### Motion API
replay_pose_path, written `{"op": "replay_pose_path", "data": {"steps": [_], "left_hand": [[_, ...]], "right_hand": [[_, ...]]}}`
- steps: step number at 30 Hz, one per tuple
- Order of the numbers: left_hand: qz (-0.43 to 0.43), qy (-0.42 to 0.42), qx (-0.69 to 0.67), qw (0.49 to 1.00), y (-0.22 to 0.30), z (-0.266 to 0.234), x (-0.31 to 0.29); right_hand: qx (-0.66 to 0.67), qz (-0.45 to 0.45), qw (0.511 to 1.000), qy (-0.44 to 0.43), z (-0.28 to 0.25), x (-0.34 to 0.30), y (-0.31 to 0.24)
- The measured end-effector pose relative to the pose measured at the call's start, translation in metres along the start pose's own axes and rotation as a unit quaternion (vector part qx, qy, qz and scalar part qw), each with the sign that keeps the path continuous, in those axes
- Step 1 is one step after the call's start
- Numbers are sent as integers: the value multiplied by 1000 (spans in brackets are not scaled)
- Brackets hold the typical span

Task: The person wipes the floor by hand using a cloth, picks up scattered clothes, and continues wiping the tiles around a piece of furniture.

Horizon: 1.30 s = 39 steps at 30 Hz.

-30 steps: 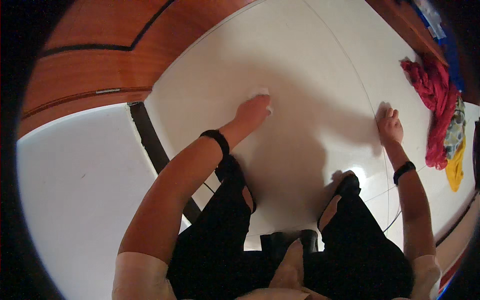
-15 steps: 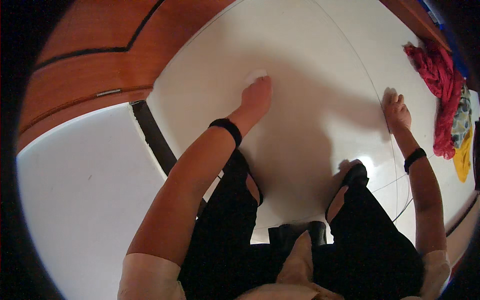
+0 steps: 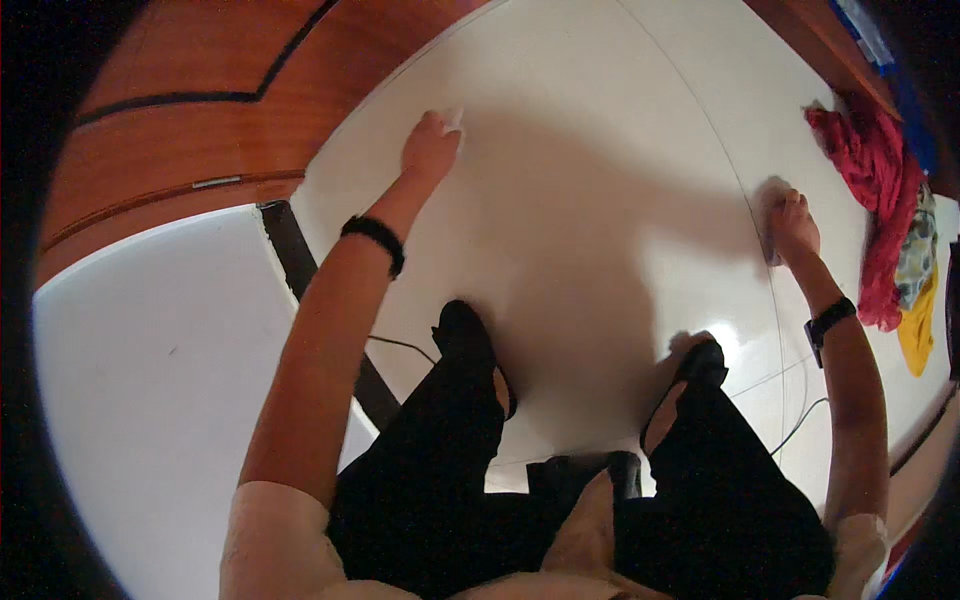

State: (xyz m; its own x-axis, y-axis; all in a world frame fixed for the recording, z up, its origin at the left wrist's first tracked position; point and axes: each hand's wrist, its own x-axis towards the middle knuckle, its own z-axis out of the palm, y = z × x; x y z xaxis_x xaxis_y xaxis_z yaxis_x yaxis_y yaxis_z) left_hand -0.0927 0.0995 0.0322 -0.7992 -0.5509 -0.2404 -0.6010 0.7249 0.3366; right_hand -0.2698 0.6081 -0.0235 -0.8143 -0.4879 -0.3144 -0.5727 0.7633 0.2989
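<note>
My left hand (image 3: 430, 150) is out over the pale floor (image 3: 590, 120), near the wooden front on the left. Its fingers are closed on a small white, tissue-like piece (image 3: 453, 120), which pokes out past the fingertips. Far to the right, my right hand (image 3: 797, 228) is held low over the floor, with its fingers curled in. A dark patch lies along its inner side, and I cannot make out whether that is a held thing or shadow. The red cloth (image 3: 870, 170) is the thing nearest to this hand.
A reddish-brown wooden cabinet front (image 3: 190, 140) rises at the upper left above a white panel (image 3: 180, 390). Patterned cloth (image 3: 916, 260) and yellow cloth (image 3: 917, 330) lie beside the red one. Thin cables (image 3: 800, 425) run along the floor. My dark shoes (image 3: 462, 335) stand apart.
My left hand has swept left and slightly farther away with the white piece, toward the wooden front. My right hand has hardly moved.
</note>
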Motion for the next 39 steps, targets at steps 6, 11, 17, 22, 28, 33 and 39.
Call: {"op": "replay_pose_path", "data": {"steps": [6,11,17,22,28,33,39], "left_hand": [[-67,24,80,994,-74,-30,-42],[-96,-78,81,989,-52,-17,-39],[-15,-153,191,969,-94,-21,-37],[25,-208,153,966,-89,13,-19],[-81,-229,144,959,-55,-23,-32],[-106,-316,178,926,-60,-24,-28],[-114,-256,155,947,-81,-15,-34]], "right_hand": [[297,-282,903,133,-152,17,-164],[239,-629,738,53,-137,-26,-330],[297,-512,789,163,-124,46,-273],[191,48,965,172,-40,126,9],[300,-137,905,269,-126,152,-60],[243,-520,802,165,-172,92,-307],[334,-471,808,121,-195,135,-340]]}}
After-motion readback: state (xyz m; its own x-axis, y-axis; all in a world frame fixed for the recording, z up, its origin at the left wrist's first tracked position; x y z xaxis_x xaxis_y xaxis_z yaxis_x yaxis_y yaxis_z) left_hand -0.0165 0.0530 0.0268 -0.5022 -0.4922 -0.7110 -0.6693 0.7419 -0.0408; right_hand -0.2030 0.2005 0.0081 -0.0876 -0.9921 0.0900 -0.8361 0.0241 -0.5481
